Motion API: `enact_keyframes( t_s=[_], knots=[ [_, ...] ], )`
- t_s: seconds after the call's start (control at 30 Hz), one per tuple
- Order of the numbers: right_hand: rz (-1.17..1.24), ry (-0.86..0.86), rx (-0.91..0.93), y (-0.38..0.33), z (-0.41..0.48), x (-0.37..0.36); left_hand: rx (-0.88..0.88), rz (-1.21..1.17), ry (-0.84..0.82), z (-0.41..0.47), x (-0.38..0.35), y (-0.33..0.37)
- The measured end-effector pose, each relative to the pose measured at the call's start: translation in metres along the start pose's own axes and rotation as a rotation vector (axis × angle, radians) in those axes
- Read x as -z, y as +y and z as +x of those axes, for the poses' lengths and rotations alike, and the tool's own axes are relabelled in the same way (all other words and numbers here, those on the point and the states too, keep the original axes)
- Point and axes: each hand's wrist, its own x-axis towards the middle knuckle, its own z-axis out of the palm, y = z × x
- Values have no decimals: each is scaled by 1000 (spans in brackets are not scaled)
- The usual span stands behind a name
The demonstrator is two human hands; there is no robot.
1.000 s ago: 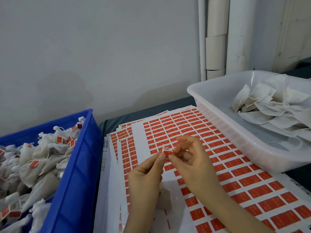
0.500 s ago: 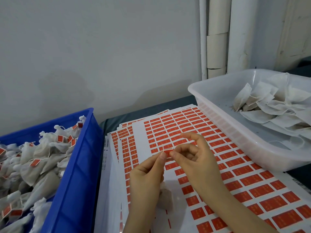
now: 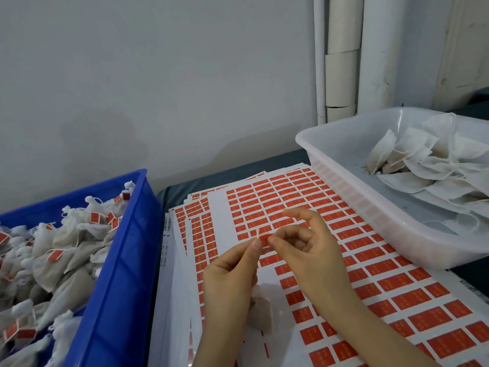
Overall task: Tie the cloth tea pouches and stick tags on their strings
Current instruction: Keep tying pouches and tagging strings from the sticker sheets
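Fingertips (image 3: 255,243) of left hand (image 3: 230,276) and right hand (image 3: 309,256) pinching red tag (image 3: 265,237), right's spare fingers loosely spread, string (image 3: 257,231) end at tag's 12 o'clock, pouch (image 3: 260,311) at 6

On the bench (image 3: 277,161), sticker sheets (image 3: 304,207) lie in the middle; a crate (image 3: 127,260) of tied pouches (image 3: 53,260) stands left, a tub (image 3: 370,194) of untied pouches (image 3: 423,165) right, overlapping the sheets.

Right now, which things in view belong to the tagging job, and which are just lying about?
In the job: red tag pinched by left hand and right hand; its string; pouch below the hands; sticker sheets; blue bin of tagged pouches; clear tray of untagged pouches.
Just lying about: white pipes; dark table cover.
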Motion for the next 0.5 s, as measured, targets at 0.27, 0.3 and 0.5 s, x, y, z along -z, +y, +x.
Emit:
enact_keyframes(
  t_s=[0.27,0.3,0.5],
  knots=[
    [-4,-4,9,-2,0,0,-31,32,-12,-1,1,1],
    [-7,-6,12,-2,0,0,-36,40,-12,-1,1,1],
    [-100,0,23,-2,-1,-2,-88,84,-24,2,2,-4]
  ],
)
